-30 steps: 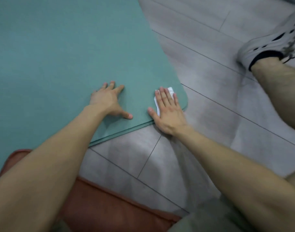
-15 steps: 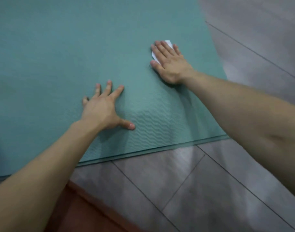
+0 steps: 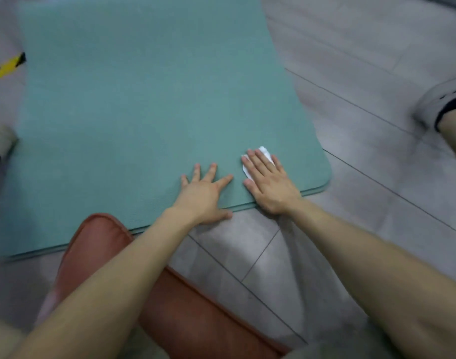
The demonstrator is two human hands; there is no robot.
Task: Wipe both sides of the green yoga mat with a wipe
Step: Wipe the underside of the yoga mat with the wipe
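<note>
On a grey tiled floor (image 3: 364,60) with thin dark joint lines, a green yoga mat (image 3: 149,99) lies flat and fills most of the view, running from the near middle to the far edge. Its surface is plain and matte. Its near right corner is rounded, and a second thin edge shows just beneath it along the near side.

Both of the person's bare arms reach forward from the near edge of the scene. The left hand (image 3: 203,195) lies palm down on the mat close to its near edge, fingers spread wide, the thumb pointing right along that edge. Just to its right, the right hand (image 3: 268,182) lies flat with straight fingers held close together, pressing a white wipe (image 3: 264,151) onto the mat near the rounded corner. The wipe peeks out past the fingertips and beside the index finger.

A reddish-brown cushion (image 3: 97,244) lies on the floor under the left forearm, its far end overlapping the mat's near edge. At the right edge, a light shoe (image 3: 439,102) rests on the tiles. At the far left, a blurred yellow and black object (image 3: 8,67) lies beside the mat.
</note>
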